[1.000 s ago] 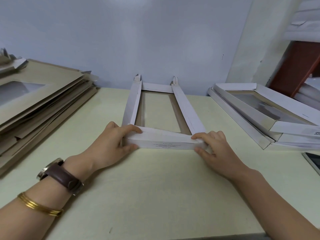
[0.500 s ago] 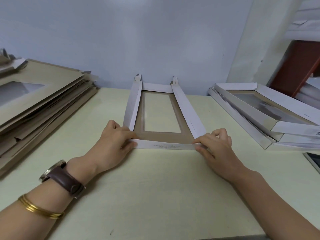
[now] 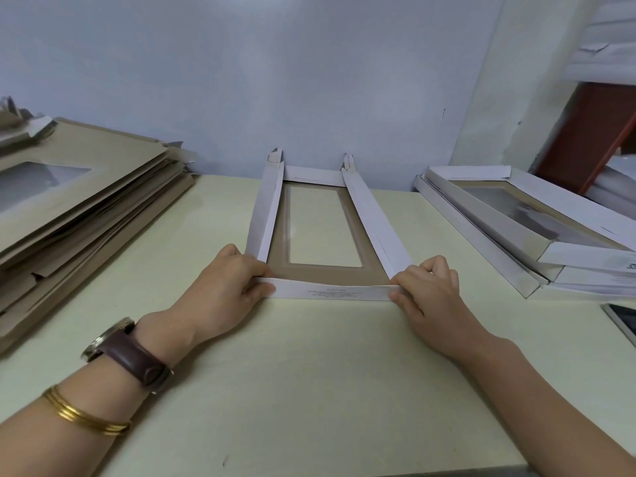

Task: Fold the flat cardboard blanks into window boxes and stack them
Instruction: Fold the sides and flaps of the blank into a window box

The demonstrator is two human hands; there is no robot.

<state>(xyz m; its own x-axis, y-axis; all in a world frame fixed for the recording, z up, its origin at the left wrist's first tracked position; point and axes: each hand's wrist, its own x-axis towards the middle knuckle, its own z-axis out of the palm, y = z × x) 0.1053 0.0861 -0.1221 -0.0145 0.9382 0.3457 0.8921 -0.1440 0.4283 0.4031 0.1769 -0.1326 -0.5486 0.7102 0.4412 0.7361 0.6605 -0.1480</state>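
Both my forearms reach out over the pale table point(image 3: 309, 401). My left hand point(image 3: 223, 290) and right hand point(image 3: 430, 294) each grip one end of the near flap point(image 3: 332, 292) of the box blank point(image 3: 373, 270), which lies in the middle of the table with its far end near the wall point(image 3: 275, 80). On each hand the fingers curl down over the corner where a side wall meets the flap, and the thumb lies along the flap's outer face, so the flap is pinched at both ends. To my left slumps a thick pile of flat brown blanks point(image 3: 86, 208). To my right sits a stack of folded white window boxes point(image 3: 516, 222), with the edge of a phone point(image 3: 623, 321) nearer me. A brown-strapped watch point(image 3: 127, 352) and gold bangles point(image 3: 82, 414) sit on my left arm. The blank shows its brown inside around a clear rectangular window. Its two long white side walls are folded up, and the near flap's white face, with small print, is turned toward me.
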